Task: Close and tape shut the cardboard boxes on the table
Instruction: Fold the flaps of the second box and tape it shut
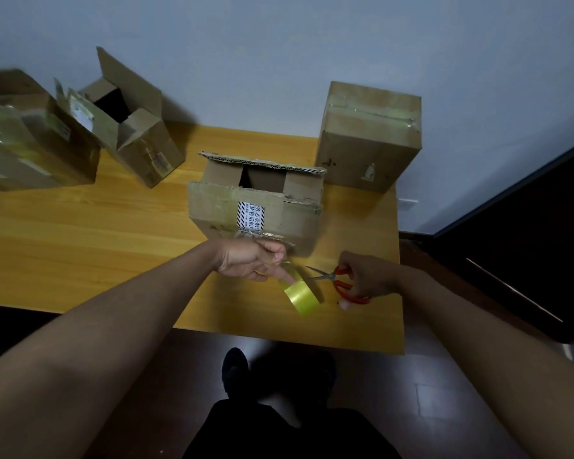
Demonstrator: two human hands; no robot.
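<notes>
A cardboard box with a striped label [262,207] stands at the table's middle, its top flaps partly open. My left hand [252,260] is just in front of it, gripping a roll of yellowish clear tape [300,293] that hangs below the fingers. My right hand [365,276] holds red-handled scissors [338,279], blades open and pointing left toward the tape. An open box [136,127] stands at the back left, with a taped box [30,140] beside it. A closed, taped box [368,137] stands at the back right.
The wooden table [96,246] ends just right of the scissors and close below the tape roll. A dark door [527,226] stands at the right. My dark shoe and trousers [236,369] show on the floor below the table edge.
</notes>
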